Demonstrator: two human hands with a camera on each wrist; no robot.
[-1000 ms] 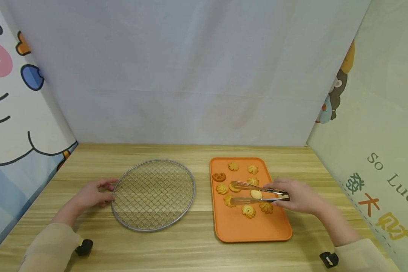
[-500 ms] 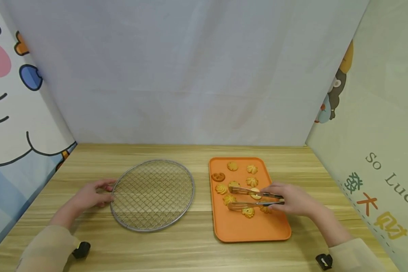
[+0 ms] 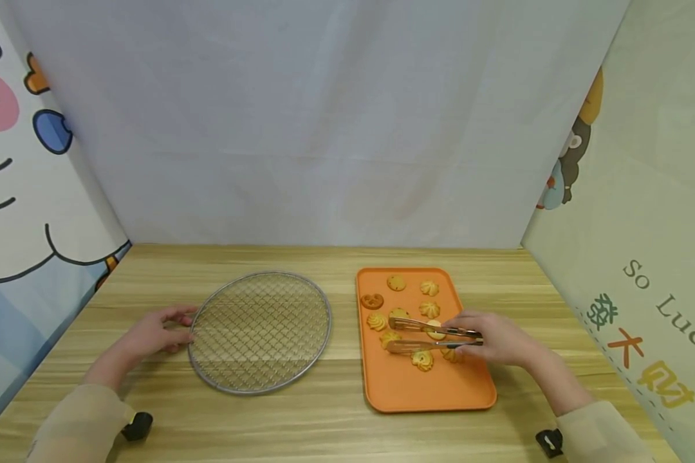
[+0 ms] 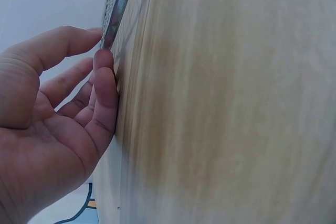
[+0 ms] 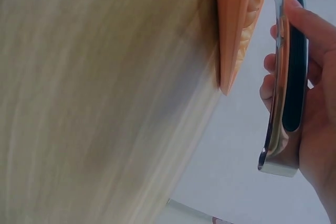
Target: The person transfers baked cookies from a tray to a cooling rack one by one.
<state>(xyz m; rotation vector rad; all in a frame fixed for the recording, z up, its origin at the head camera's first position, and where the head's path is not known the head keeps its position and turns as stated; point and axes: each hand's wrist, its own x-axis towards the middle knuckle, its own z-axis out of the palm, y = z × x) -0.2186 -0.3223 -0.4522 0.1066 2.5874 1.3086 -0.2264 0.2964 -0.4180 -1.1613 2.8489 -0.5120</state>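
A round wire mesh rack lies on the left half of the table. My left hand is at its left rim, and in the left wrist view the thumb and fingertips pinch that metal rim. My right hand grips metal tongs with dark handle inlays. The tong arms stand apart, low over an orange tray. Between their tips lies a yellow flower-shaped cookie. A pale round cookie shows behind the upper arm. Whether the tips touch any cookie, I cannot tell.
Several other cookies share the tray, among them a brown pretzel-shaped one, a round one and a swirled one. Wood-grain table surrounds tray and rack. A pale cloth hangs behind.
The tongs have moved slightly left and toward me, lower over the tray. Their arms spread, then narrowed a little. My left hand and the rack stay where they were.
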